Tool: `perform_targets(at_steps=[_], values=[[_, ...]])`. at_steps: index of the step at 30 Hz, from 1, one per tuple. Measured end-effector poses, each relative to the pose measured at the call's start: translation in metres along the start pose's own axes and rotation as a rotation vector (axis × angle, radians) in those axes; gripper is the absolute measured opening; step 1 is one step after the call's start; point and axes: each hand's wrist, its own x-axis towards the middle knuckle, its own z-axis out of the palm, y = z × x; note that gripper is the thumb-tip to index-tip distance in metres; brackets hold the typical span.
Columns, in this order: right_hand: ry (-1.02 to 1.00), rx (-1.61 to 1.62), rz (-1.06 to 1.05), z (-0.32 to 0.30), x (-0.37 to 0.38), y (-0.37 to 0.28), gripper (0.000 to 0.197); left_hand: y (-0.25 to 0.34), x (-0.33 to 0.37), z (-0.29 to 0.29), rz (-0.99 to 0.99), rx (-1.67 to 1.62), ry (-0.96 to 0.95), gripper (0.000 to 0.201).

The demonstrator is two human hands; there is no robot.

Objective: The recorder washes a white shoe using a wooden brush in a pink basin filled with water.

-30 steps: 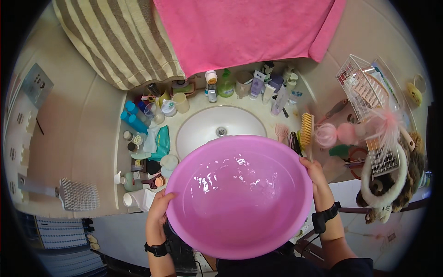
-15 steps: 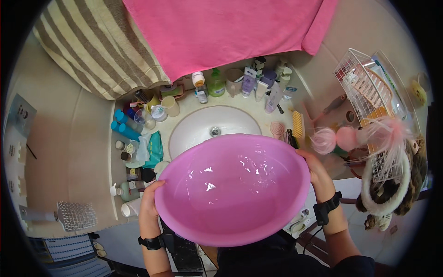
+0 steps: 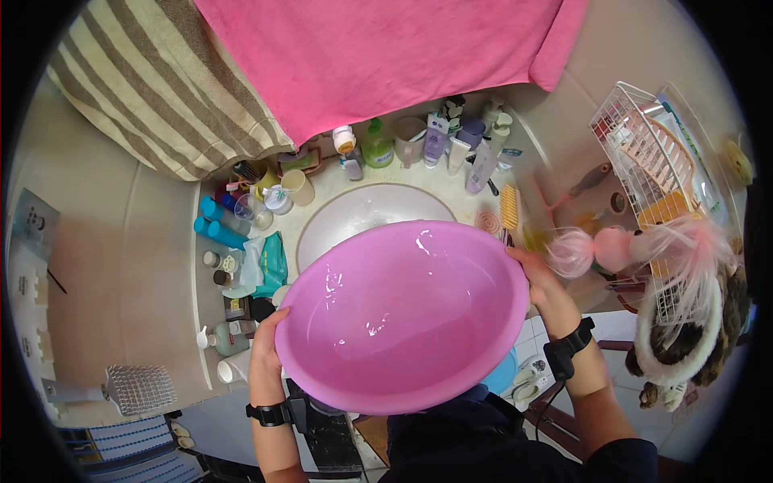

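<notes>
A large oval pink-purple washbasin [image 3: 419, 322] is held between my hands, over the near part of the white sink [image 3: 346, 221] and in front of my body. My left hand [image 3: 266, 348] grips its left rim, with the thumb on top. Around the right rim closes my right hand [image 3: 535, 282], its thumb on the edge and its other fingers hidden below. Bright glints show on the inside of the washbasin; whether water lies in it I cannot tell. The washbasin covers the front of the sink and its drain.
Bottles, cups and tubes crowd the counter [image 3: 338, 183] around the sink. A pink towel [image 3: 386, 64] and a striped towel [image 3: 161, 88] hang at the back. On the right are a white wire rack [image 3: 636, 153] and a fluffy pink duster-like thing [image 3: 612, 248]. A light blue basin [image 3: 503, 372] shows below.
The washbasin has shifted slightly away from me and tilted, its right end swinging farther back. It now hides the sink drain. Both hands have kept their grip on the rim.
</notes>
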Motion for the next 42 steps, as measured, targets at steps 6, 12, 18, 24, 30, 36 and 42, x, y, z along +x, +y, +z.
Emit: perform_targets(at_steps=[6,12,18,24,30,36,42], values=[[0.063,0.022,0.082,0.001,0.010,-0.009,0.027,0.011,0.009,0.005,-0.065,-0.020,-0.022,0.027],[-0.066,0.296,0.161,0.026,0.006,-0.026,0.023,0.021,0.029,-0.001,-0.147,-0.076,-0.074,0.025],[-0.105,0.385,0.175,0.038,-0.012,-0.038,0.023,0.018,0.045,0.001,-0.181,-0.045,-0.061,0.024],[0.000,0.273,0.080,0.064,-0.038,-0.066,0.022,0.006,0.067,0.011,-0.223,-0.008,-0.113,0.022],[0.056,0.165,0.014,0.087,-0.040,-0.065,0.020,0.003,0.073,-0.008,-0.183,0.025,-0.073,0.023],[0.113,0.024,-0.086,0.099,-0.050,-0.067,0.014,-0.003,0.096,-0.013,-0.168,-0.028,-0.115,0.022],[0.075,0.026,-0.236,0.126,-0.051,-0.053,0.015,-0.009,0.093,-0.038,-0.247,-0.165,-0.204,0.025]])
